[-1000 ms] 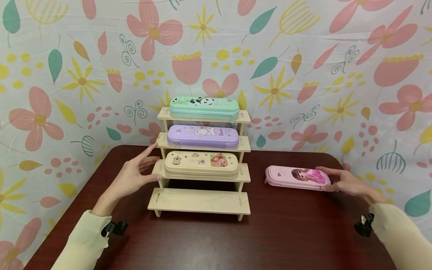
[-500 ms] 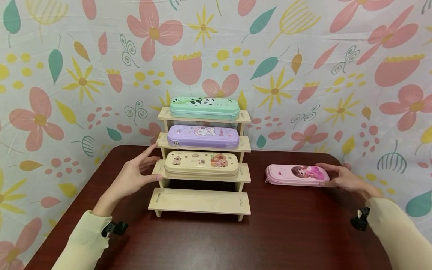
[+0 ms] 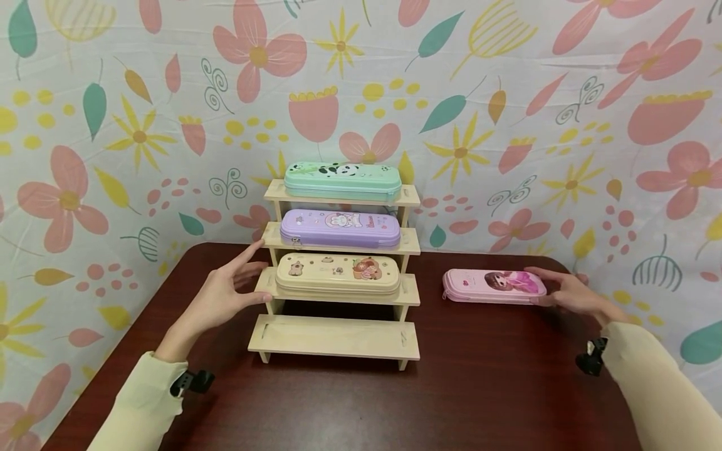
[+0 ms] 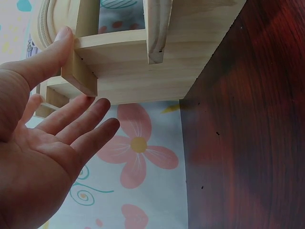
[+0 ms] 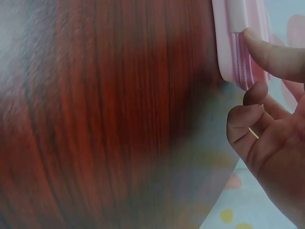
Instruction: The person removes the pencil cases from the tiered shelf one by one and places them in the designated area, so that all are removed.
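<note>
In the head view my right hand (image 3: 575, 293) grips the right end of a pink pencil case (image 3: 468, 287) with a doll picture on it. The right wrist view has the thumb (image 5: 276, 57) against the zipped side of the case, other fingertips curled at its end. My left hand (image 3: 217, 294) touches the left side of a stepped wooden rack (image 3: 333, 335), its fingers extended. In the left wrist view the thumb (image 4: 52, 55) lies on a shelf end beside the cream case. Cream (image 3: 316, 269), purple (image 3: 321, 228) and mint green (image 3: 316, 178) pencil cases lie on the upper three shelves.
The rack and the pink case are on a dark red-brown table (image 3: 361, 407). A flower-printed cloth (image 3: 479, 75) hangs behind it. The rack's lowest shelf is bare wood. Dark cameras are strapped at both wrists.
The right hand and the pink pencil case have shifted a little toward the back of the table and slightly left. The left hand and the rack stay put.
</note>
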The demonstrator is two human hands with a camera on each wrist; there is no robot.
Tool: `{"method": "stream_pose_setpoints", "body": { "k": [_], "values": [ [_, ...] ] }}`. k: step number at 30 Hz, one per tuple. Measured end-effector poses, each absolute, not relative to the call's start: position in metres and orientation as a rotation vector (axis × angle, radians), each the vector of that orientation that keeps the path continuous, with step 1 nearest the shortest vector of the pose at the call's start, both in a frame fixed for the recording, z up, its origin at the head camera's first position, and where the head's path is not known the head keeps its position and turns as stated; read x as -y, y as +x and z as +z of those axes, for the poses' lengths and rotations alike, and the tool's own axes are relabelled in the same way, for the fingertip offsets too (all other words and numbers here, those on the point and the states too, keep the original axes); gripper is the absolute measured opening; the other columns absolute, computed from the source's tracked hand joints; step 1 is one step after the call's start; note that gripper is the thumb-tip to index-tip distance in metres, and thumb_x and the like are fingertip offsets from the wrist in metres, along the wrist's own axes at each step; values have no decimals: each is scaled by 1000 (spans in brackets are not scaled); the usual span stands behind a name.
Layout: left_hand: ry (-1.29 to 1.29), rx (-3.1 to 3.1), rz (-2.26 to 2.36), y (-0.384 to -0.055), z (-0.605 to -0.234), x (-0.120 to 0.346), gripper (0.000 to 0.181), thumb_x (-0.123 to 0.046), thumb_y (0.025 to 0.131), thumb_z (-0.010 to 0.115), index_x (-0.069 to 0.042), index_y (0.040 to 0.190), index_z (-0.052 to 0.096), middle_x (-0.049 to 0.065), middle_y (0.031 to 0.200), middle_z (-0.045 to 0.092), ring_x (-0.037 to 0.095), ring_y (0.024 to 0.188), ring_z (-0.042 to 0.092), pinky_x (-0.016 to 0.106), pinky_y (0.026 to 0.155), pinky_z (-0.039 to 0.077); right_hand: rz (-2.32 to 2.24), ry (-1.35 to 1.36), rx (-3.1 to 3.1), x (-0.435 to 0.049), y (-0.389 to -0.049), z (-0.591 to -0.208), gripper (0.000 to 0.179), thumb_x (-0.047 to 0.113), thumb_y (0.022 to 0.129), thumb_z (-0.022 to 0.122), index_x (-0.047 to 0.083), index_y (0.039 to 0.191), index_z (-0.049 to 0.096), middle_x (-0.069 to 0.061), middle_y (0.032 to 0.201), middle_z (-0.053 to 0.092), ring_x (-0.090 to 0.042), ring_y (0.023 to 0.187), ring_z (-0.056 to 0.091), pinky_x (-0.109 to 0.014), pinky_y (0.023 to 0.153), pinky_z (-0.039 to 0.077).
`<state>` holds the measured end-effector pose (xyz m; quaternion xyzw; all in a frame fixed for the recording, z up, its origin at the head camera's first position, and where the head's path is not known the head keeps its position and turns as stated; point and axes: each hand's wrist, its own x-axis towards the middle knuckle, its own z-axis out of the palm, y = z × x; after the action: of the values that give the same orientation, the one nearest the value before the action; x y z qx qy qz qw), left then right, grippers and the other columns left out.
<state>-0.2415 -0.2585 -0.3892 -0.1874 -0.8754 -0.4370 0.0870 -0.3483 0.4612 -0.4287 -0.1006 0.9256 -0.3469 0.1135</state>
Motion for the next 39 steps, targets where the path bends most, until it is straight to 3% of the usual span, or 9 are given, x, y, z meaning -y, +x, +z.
{"method": "stream_pose_setpoints", "body": {
  "k": [6,14,23,39],
  "values": [
    [-561,2607,-1311,-242,-390,258,104,-17,86,91,-27,169,30,18,136,67,35,131,62,57,106,51,-1006,-337,-2740,-458,-353,-430,80,14,96,76,-5,160,34,-30,124,55,-22,54,48,-34,49,49],
    [-552,2607,-1318,-242,-389,258,104,-15,85,91,-28,168,30,17,136,67,35,131,62,56,106,51,-1024,-348,-2755,-455,-359,-431,78,11,95,76,-5,160,35,-26,117,59,-23,56,50,-35,49,49],
    [-552,2605,-1331,-241,-389,258,104,-17,86,91,-29,168,29,17,138,66,36,133,60,58,107,50,-1018,-384,-2757,-455,-360,-429,75,7,94,75,-7,157,36,-34,131,51,-23,54,50,-34,48,49],
    [-542,2619,-1320,-241,-389,259,103,-20,87,90,-30,169,28,18,140,65,37,133,59,59,108,49,-1031,-379,-2674,-462,-363,-429,79,10,96,77,-4,160,34,-32,133,48,-16,52,41,-29,47,43]
  ]
}}
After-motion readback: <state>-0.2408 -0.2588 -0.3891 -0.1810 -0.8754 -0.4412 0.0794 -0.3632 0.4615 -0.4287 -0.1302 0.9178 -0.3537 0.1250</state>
